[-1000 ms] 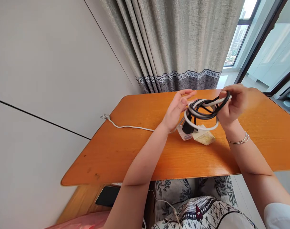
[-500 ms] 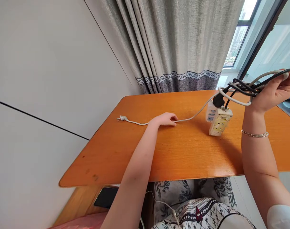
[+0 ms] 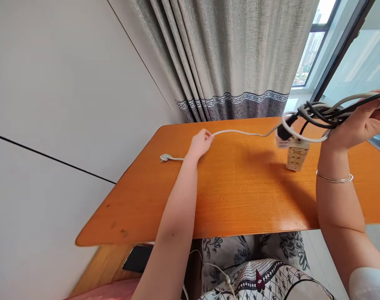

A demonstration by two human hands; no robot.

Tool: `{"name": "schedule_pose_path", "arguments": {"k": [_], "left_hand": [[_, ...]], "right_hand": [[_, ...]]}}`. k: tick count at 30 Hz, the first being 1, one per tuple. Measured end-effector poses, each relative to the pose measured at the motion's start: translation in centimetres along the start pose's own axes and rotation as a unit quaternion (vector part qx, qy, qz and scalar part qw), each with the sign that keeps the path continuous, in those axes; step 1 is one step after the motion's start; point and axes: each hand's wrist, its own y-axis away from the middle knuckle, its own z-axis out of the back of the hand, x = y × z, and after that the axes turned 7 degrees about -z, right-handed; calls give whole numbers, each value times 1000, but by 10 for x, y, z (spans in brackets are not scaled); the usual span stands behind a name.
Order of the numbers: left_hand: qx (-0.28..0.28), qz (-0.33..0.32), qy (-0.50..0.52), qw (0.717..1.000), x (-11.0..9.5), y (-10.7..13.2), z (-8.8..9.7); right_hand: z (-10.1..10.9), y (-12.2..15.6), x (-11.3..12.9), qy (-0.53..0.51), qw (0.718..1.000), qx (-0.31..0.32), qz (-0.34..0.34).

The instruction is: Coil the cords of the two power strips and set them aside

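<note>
My left hand [image 3: 201, 143] pinches a white power cord [image 3: 236, 131] just above the tabletop. One end of that cord runs under my wrist to a white plug [image 3: 166, 158] lying on the table; the other leads right to the bundle. Held up at the right, my right hand [image 3: 365, 121] grips a tangled bundle of black and white cables [image 3: 321, 114]. A black plug [image 3: 285, 130] hangs from it. Below are a power strip [image 3: 296, 157] and a second white power strip [image 3: 282, 142], partly hidden behind the plug and loops.
The orange wooden table [image 3: 233, 196] spans the view, its left side near a white wall [image 3: 46, 100]. A grey curtain [image 3: 240, 54] hangs behind it, beside a window [image 3: 311, 50]. A dark phone [image 3: 138, 258] lies below the table's front edge.
My left hand has closed on the white cord and lifted it, moving slightly left and away from me. The white plug has shifted right and turned. The power strips have swung right.
</note>
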Motion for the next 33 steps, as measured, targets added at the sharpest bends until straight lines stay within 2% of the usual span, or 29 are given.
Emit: {"name": "schedule_pose_path", "arguments": {"k": [1,3,5,8,11,14,16,20,27,31,33], "left_hand": [[-69,-4,65,996,-5,-2,3],[-157,-38,199,966,-19,-1,8],[-179,-114,302,929,-41,7,12],[-144,-216,363,895,-82,34,15],[-65,-254,378,888,-118,67,16],[-35,-254,401,879,-136,91,17],[-26,-253,413,874,-140,98,19],[2,-275,389,879,-138,100,20],[-8,-315,235,920,-140,103,17],[40,-290,198,935,-141,105,13],[78,-267,200,939,-140,104,13]], "right_hand": [[-7,5,9,-10,1000,20,2],[-21,16,30,-30,997,68,-11],[-31,30,52,-36,992,114,-42],[-41,49,83,-31,969,224,-101],[-44,59,99,-18,945,308,-106],[-44,60,100,11,921,375,-103],[-42,58,97,28,903,404,-141],[-36,55,91,73,885,409,-212],[-35,52,69,71,914,320,-238],[-30,53,41,30,901,321,-289],[-25,53,26,9,896,302,-326]]}}
